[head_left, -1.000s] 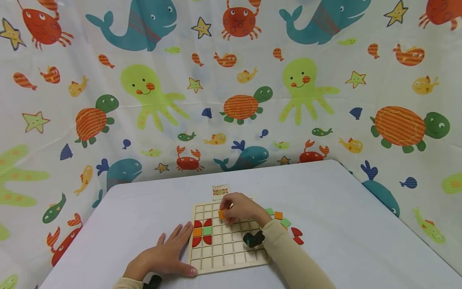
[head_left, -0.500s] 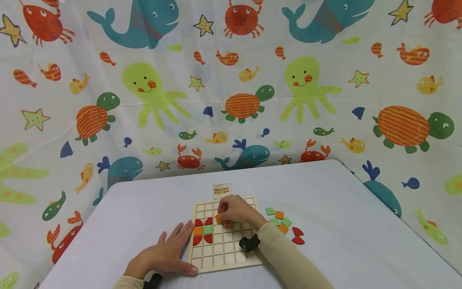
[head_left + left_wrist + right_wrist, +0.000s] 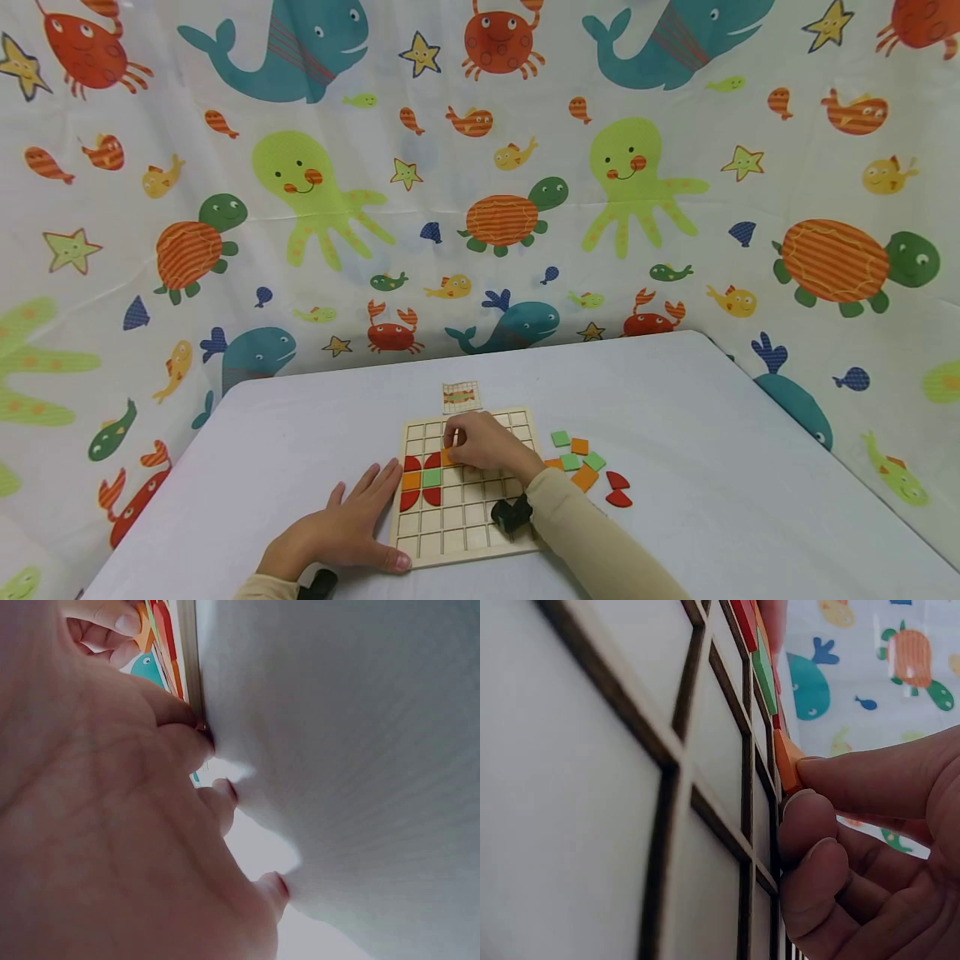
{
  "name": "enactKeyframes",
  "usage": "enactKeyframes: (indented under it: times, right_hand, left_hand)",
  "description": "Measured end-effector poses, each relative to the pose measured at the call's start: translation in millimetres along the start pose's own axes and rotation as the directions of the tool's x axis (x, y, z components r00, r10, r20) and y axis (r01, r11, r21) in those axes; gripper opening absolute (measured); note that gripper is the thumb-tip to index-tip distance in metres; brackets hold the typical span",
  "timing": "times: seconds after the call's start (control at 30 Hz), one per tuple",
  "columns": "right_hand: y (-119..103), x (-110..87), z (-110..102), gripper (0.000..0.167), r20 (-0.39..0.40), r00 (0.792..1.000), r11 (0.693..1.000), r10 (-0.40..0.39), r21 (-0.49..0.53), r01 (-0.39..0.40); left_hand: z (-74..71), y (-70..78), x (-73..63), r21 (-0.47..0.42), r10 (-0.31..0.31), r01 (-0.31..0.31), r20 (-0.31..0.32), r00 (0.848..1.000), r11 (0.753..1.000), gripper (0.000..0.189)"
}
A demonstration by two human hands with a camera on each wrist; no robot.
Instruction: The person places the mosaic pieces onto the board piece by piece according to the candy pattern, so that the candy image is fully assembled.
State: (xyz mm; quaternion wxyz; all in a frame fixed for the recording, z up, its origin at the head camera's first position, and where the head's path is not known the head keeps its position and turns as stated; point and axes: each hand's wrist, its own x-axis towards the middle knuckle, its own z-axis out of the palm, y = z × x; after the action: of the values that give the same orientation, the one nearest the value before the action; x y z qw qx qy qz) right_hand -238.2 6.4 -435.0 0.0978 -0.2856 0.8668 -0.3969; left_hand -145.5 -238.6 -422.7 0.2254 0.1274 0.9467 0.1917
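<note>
In the head view a wooden grid board [image 3: 453, 518] lies on the white table. My right hand [image 3: 489, 448] pinches a square orange tile [image 3: 447, 457] over the board, at a cell just right of the upper red pieces; the right wrist view shows the orange tile [image 3: 787, 761] between thumb and fingertips, one edge at the grid. On the board's left side, red quarter-round pieces [image 3: 432, 497] sit above and below an orange square [image 3: 411, 481] and a green square [image 3: 431, 477]. Fingers spread, my left hand [image 3: 341, 525] rests along the board's left edge, thumb at its near corner.
Loose green tiles [image 3: 594, 460], orange tiles [image 3: 586, 477] and two red quarter-rounds [image 3: 618, 498] lie right of the board. Behind it is a small pattern card [image 3: 460, 397]. A curtain printed with sea animals [image 3: 480, 150] hangs beyond the table.
My right hand has moved left and slightly nearer with the orange tile, to beside the red pieces. More of the loose tiles on the right now show. The left hand has stayed put.
</note>
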Motion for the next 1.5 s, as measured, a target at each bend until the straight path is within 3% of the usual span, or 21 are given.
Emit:
enactKeyframes:
  times: [0.57,0.83,1.0,1.13,1.33,1.5]
  right_hand:
    - [-2.8,-0.5,1.6,0.011,-0.012,1.000,0.997,-0.025,-0.078,0.024]
    - [-0.8,1.0,2.0,0.008,-0.005,0.994,0.981,-0.112,-0.163,0.109]
    - [-0.9,0.5,2.6,0.010,-0.013,0.995,0.983,-0.097,-0.159,0.094]
    - [0.5,-0.4,2.0,0.012,-0.011,0.998,0.992,-0.065,-0.110,0.064]
    - [3.6,-3.9,-8.9,0.007,0.010,1.000,0.998,-0.005,0.069,0.004]
    - [7.6,-8.2,-28.6,0.007,0.001,1.000,0.996,-0.008,0.094,0.008]
  left_hand:
    - [-0.4,-0.8,0.6,-0.011,0.009,-0.009,0.001,1.000,1.000,0.131]
    - [-0.9,0.4,0.5,-0.012,0.009,-0.009,-0.003,1.000,1.000,0.132]
    - [-1.5,2.0,0.4,-0.009,-0.002,0.002,0.003,1.000,1.000,0.131]
    - [-0.7,1.8,2.1,-0.001,-0.014,0.014,0.005,1.000,1.000,0.130]
    - [1.6,-0.5,4.6,0.010,-0.030,0.030,0.007,1.000,0.999,0.130]
    - [1.2,-0.9,4.3,0.009,-0.026,0.026,0.009,1.000,1.000,0.130]
